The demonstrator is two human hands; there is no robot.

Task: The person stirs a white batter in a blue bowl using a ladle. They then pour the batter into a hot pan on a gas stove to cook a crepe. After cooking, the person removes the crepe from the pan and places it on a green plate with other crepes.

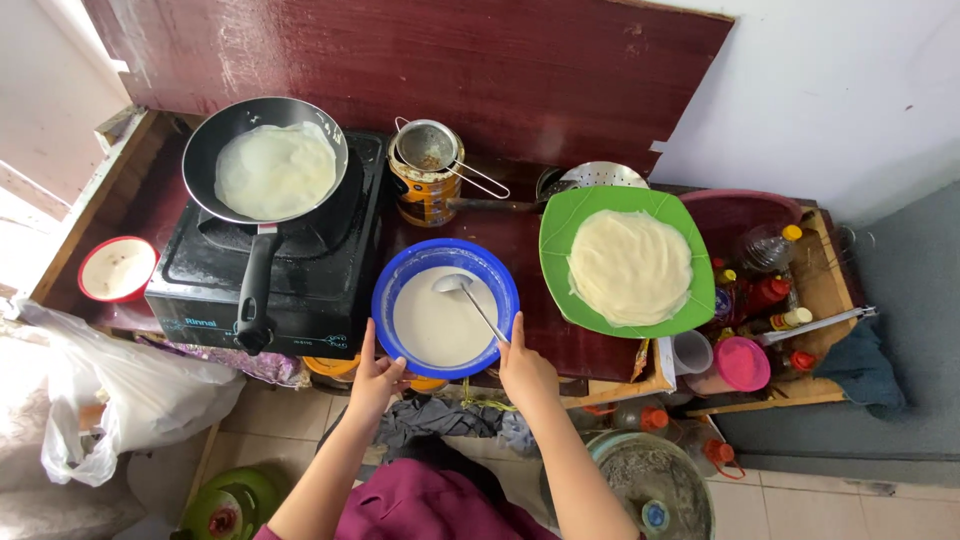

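Note:
A blue bowl of thin white batter sits at the front edge of a dark wooden counter. My left hand grips the bowl's near left rim. My right hand holds the handle end of a metal ladle, whose cup rests in the batter. To the left, a black frying pan with a pale thin crepe stands on a black single-burner stove. On the right, a green plate carries a stack of cooked crepes.
A tin can with a small metal strainer on top stands behind the bowl. A red-rimmed small bowl lies far left. Bottles, a pink lid and a red basket crowd the right. A white plastic bag hangs lower left.

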